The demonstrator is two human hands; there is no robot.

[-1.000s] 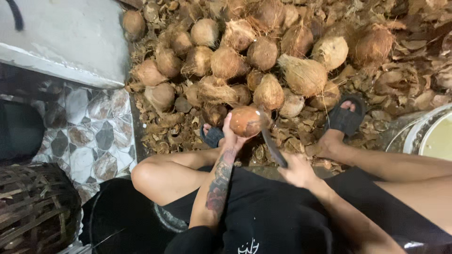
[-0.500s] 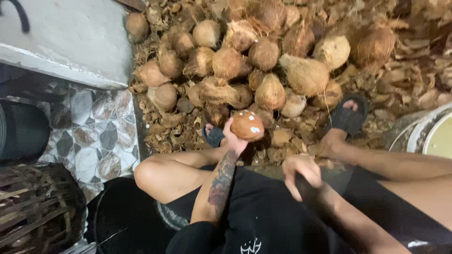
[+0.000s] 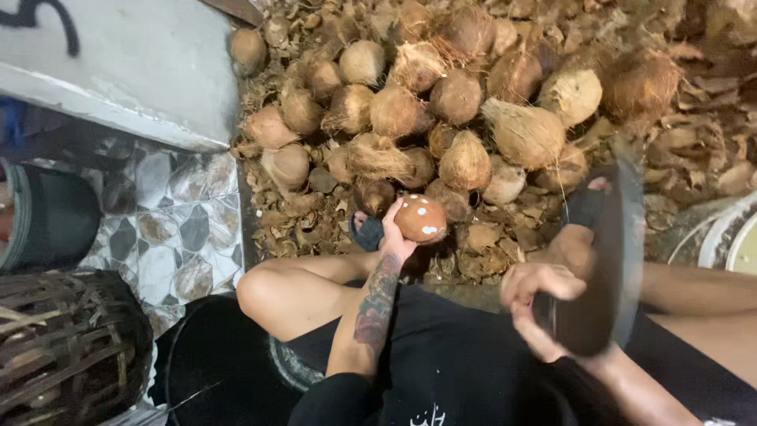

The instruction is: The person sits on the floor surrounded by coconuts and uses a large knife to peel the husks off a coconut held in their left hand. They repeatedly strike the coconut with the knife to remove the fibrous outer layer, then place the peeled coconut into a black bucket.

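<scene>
My left hand (image 3: 394,237) holds a round brown coconut (image 3: 420,218) with white chipped spots, out in front of my knees. My right hand (image 3: 544,304) grips the handle of a broad dark cleaver (image 3: 607,260), raised and blurred with motion, to the right of the coconut and apart from it. A pile of husked coconuts (image 3: 441,102) lies just beyond the held one, on a bed of dry husk scraps (image 3: 710,118). I sit with both legs bent, feet in dark sandals (image 3: 367,233) at the pile's edge.
A woven basket (image 3: 63,347) stands at the lower left, a dark bucket (image 3: 51,217) above it, on patterned tiles (image 3: 169,229). A grey concrete slab (image 3: 118,63) fills the upper left. A white basin's rim (image 3: 725,237) shows at the right edge.
My right hand has lifted the cleaver from low beside the coconut up to the right. The coconut has turned in my left hand, showing white chipped spots.
</scene>
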